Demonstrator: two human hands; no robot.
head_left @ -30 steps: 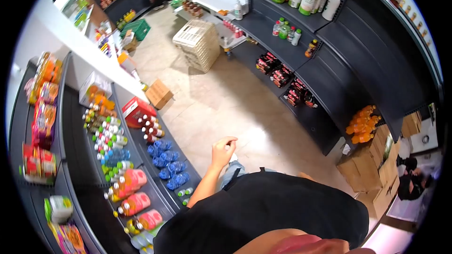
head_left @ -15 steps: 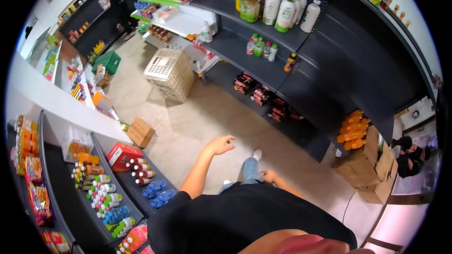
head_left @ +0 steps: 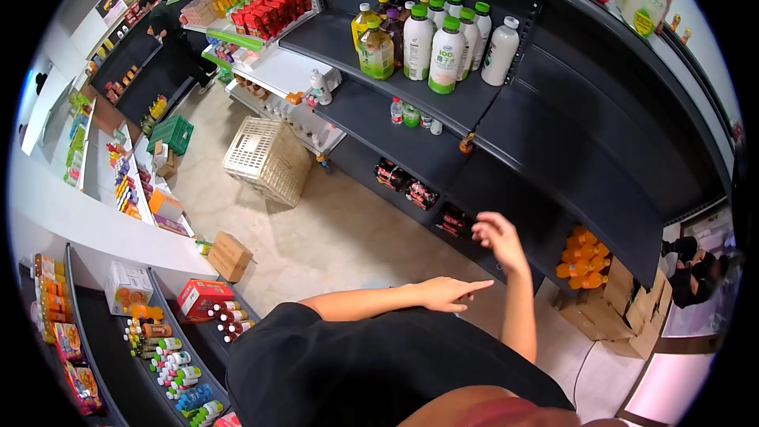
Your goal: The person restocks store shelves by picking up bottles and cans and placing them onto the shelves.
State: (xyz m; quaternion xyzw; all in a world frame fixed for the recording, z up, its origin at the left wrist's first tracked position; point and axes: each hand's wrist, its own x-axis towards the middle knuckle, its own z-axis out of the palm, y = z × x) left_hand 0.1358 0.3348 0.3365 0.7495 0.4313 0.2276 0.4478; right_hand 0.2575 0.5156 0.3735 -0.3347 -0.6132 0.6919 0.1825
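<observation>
My left hand reaches across in front of my body, index finger stretched out to the right, holding nothing. Just beyond its fingertip my right hand is raised, fingers apart and slightly bent, also holding nothing. The two hands do not touch. Ahead of them stands a dark shelf unit. On its upper shelf are several white bottles with green caps and a green-labelled jug. Lower down, dark shrink-wrapped packs sit near my right hand in the picture.
A cream plastic crate stands on the floor ahead left, with a green crate farther back. Cardboard boxes and orange bottles are at right. Bottle-filled shelves line my left. Another person stands far back.
My left hand has swung right across my body. My right hand has risen from beside my leg to in front of the shelves. The view has shifted closer to the shelf unit.
</observation>
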